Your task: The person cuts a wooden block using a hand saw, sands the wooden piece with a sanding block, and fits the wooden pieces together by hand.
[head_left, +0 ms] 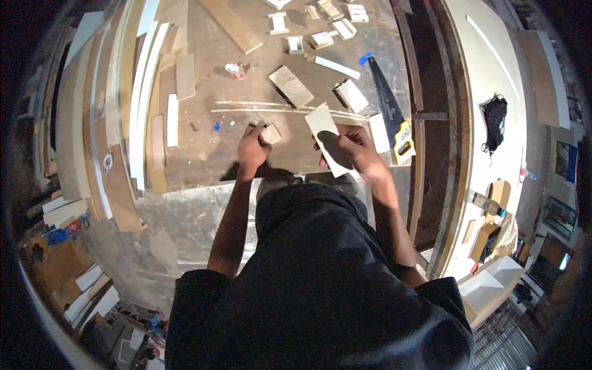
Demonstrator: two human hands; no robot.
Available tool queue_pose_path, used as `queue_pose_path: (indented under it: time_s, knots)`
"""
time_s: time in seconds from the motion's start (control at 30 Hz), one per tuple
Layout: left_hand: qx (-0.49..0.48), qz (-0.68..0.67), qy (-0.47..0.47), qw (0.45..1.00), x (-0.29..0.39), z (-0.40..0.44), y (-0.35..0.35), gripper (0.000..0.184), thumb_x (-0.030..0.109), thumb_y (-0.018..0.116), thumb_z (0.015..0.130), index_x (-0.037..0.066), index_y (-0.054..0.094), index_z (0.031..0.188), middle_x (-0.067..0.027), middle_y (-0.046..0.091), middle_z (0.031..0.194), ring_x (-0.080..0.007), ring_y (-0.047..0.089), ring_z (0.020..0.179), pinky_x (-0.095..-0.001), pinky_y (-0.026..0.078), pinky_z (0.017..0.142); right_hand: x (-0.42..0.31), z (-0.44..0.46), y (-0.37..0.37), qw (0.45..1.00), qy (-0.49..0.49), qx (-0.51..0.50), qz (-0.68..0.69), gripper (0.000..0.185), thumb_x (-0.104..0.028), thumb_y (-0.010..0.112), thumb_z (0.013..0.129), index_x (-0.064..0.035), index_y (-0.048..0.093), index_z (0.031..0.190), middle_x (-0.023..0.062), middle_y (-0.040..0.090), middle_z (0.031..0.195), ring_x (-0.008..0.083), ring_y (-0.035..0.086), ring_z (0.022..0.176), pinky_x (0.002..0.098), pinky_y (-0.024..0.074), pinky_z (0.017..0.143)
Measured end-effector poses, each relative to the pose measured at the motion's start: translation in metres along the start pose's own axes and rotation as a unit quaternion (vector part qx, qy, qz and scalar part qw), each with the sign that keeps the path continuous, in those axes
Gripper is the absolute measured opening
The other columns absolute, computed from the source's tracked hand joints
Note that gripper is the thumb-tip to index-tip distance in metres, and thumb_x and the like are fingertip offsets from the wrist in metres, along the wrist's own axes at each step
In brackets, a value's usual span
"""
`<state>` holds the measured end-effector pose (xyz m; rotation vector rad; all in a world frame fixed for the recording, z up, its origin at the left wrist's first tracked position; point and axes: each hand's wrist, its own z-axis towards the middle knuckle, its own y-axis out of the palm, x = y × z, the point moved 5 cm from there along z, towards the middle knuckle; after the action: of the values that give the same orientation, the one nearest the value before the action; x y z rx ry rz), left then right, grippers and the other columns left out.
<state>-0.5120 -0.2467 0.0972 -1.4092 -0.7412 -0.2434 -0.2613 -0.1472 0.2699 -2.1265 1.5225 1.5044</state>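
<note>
My left hand [253, 150] is closed around a small wooden block [270, 134] near the front edge of the wooden table [216, 148]. In my right hand [359, 153] is a flat, pale rectangular board [323, 126], held tilted, with the hand's shadow across it. Two thin wooden strips [265, 106] lie just beyond both hands. Farther back rest a rectangular wooden piece [291, 86] and a small pale box-like piece [351, 97]. Right of my right hand is a white panel [378, 133], beside a handsaw [385, 98] with a yellow handle.
Several small wooden assemblies [322, 40] sit at the back, near a long plank [231, 24]. Long boards [148, 105] line the left side. On the right bench [481, 61] lie a tangle of black cord [493, 123] and a bottle [487, 203].
</note>
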Motion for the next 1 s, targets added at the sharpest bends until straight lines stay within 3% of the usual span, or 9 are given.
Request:
queue_pose_path:
  time_s: [0.2, 0.3, 0.33, 0.4, 0.47, 0.53, 0.67, 0.8, 1.0]
  knots:
    - [0.006, 0.062, -0.011, 0.998, 0.064, 0.017, -0.001, 0.045, 0.015, 0.079, 0.07, 0.008, 0.065, 0.112, -0.0103, 0.065, 0.096, -0.0327, 0.067, 0.088, -0.0424, 0.055, 0.077, -0.014, -0.027, -0.048, 0.997, -0.005, -0.024, -0.071, 0.032, -0.007, 0.055, 0.097, 0.0089, 0.057, 0.125, 0.0169, 0.068, 0.108, 0.0196, 0.067, 0.087, 0.0318, 0.0543, 0.083]
    - [-0.089, -0.463, -0.116, 0.874, 0.159, 0.03, -0.032, 0.021, 0.017, 0.069, 0.091, 0.006, 0.069, 0.109, 0.0004, 0.066, 0.08, -0.0072, 0.059, 0.074, -0.0223, 0.046, 0.064, -0.028, -0.039, -0.056, 0.955, 0.06, -0.125, -0.261, 0.035, -0.014, 0.061, 0.096, 0.0093, 0.06, 0.122, 0.0154, 0.069, 0.11, 0.017, 0.066, 0.091, 0.0299, 0.052, 0.087]
    - [-0.088, -0.463, -0.118, 0.874, 0.179, 0.033, -0.041, 0.021, 0.017, 0.069, 0.091, 0.006, 0.069, 0.109, 0.0004, 0.066, 0.08, -0.0072, 0.059, 0.074, -0.0223, 0.046, 0.064, -0.028, -0.04, -0.06, 0.955, 0.061, -0.127, -0.26, 0.035, -0.014, 0.061, 0.096, 0.0093, 0.06, 0.122, 0.0154, 0.069, 0.11, 0.017, 0.066, 0.091, 0.0299, 0.052, 0.087]
    - [-0.296, -0.429, 0.009, 0.853, 0.224, 0.033, -0.036, 0.025, 0.021, 0.073, 0.088, 0.002, 0.069, 0.105, -0.0008, 0.067, 0.083, -0.0049, 0.058, 0.074, -0.0222, 0.045, 0.062, -0.031, -0.043, -0.065, 0.922, 0.061, -0.146, -0.353, 0.036, -0.017, 0.062, 0.096, 0.0088, 0.062, 0.12, 0.0141, 0.07, 0.104, 0.016, 0.066, 0.089, 0.0297, 0.0516, 0.085]
    - [-0.286, -0.353, 0.155, 0.877, 0.242, 0.034, -0.02, 0.028, 0.023, 0.075, 0.085, 0.001, 0.069, 0.101, 0.0006, 0.066, 0.081, -0.0032, 0.055, 0.07, -0.0212, 0.043, 0.06, -0.033, -0.048, -0.076, 0.905, 0.023, -0.098, -0.414, 0.037, -0.019, 0.065, 0.094, 0.0084, 0.063, 0.119, 0.0134, 0.071, 0.102, 0.0158, 0.067, 0.089, 0.03, 0.0521, 0.084]
    - [-0.337, -0.351, 0.121, 0.865, 0.243, 0.035, -0.006, 0.026, 0.024, 0.076, 0.083, 0.002, 0.071, 0.097, 0.0009, 0.067, 0.08, -0.0032, 0.053, 0.066, -0.0216, 0.043, 0.059, -0.025, -0.047, -0.083, 0.901, 0.016, -0.109, -0.42, 0.038, -0.018, 0.065, 0.093, 0.008, 0.062, 0.121, 0.0156, 0.071, 0.106, 0.0175, 0.068, 0.091, 0.0313, 0.0525, 0.085]
    - [-0.299, -0.44, 0.089, 0.842, 0.253, 0.04, 0.008, 0.024, 0.023, 0.076, 0.083, 0.002, 0.072, 0.093, 0.002, 0.065, 0.074, -0.0037, 0.053, 0.065, -0.0229, 0.044, 0.06, -0.041, -0.071, -0.072, 0.951, 0.101, 0.05, -0.287, 0.034, -0.011, 0.059, 0.093, 0.009, 0.062, 0.12, 0.0165, 0.072, 0.099, 0.0182, 0.069, 0.091, 0.0314, 0.0538, 0.082]
    - [-0.282, -0.453, 0.038, 0.845, 0.257, 0.039, 0.026, 0.028, 0.028, 0.075, 0.086, 0.003, 0.069, 0.097, -0.0001, 0.068, 0.082, -0.0057, 0.06, 0.076, -0.0239, 0.048, 0.067, -0.004, -0.06, -0.102, 0.988, 0.0, 0.075, -0.135, 0.028, -0.013, 0.057, 0.095, 0.0084, 0.067, 0.109, 0.0114, 0.072, 0.087, 0.0134, 0.068, 0.067, 0.0286, 0.0545, 0.06]
    - [-0.266, -0.541, -0.046, 0.796, 0.288, 0.027, 0.043, 0.024, 0.021, 0.07, 0.093, 0.001, 0.066, 0.104, -0.0032, 0.069, 0.092, -0.0095, 0.065, 0.084, -0.025, 0.052, 0.075, 0.011, -0.06, -0.146, 0.927, -0.246, 0.278, 0.048, 0.027, -0.014, 0.044, 0.104, -0.001, 0.066, 0.113, 0.0029, 0.07, 0.094, 0.0107, 0.063, 0.077, 0.0249, 0.0501, 0.069]
